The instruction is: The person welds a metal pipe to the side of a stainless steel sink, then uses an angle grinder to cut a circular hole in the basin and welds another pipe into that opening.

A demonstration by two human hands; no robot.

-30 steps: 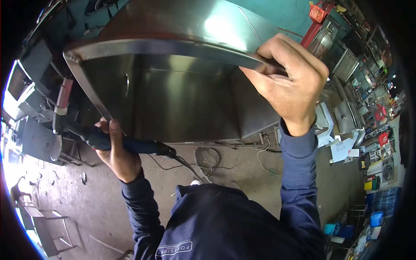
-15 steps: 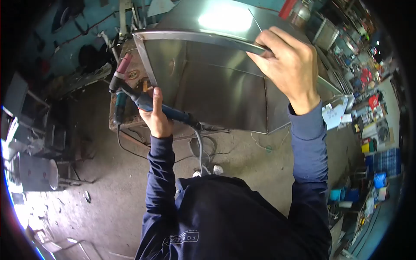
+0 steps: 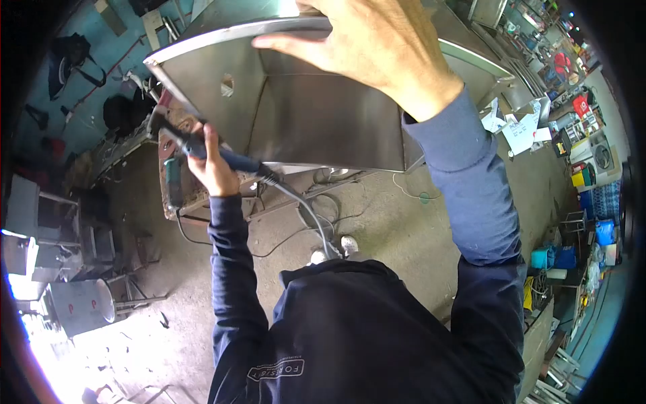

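My left hand (image 3: 214,172) is wrapped round the blue handle of a TIG welding torch (image 3: 239,161), thumb up along it. The torch head points up and left beside the left frame edge of a sheet-metal box (image 3: 330,121). From the handle a grey cable runs down toward my feet. My right hand (image 3: 383,50) is at the box's upper rim (image 3: 222,36), its thumb stretched along the front and a finger above. The other fingertips are hidden or cut off by the top of the view. No rod shows in it now.
The box stands on a worn workbench (image 3: 195,202), where a teal power tool (image 3: 173,185) lies at the left. Cables loop on the concrete floor (image 3: 377,222). Metal frames and cabinets stand at left. Cluttered shelves and blue containers (image 3: 565,256) line the right.
The view has shifted closer to the box. My right hand has moved left along the rim and looks larger. The thin rod seen by it before is out of sight. My left hand keeps the torch.
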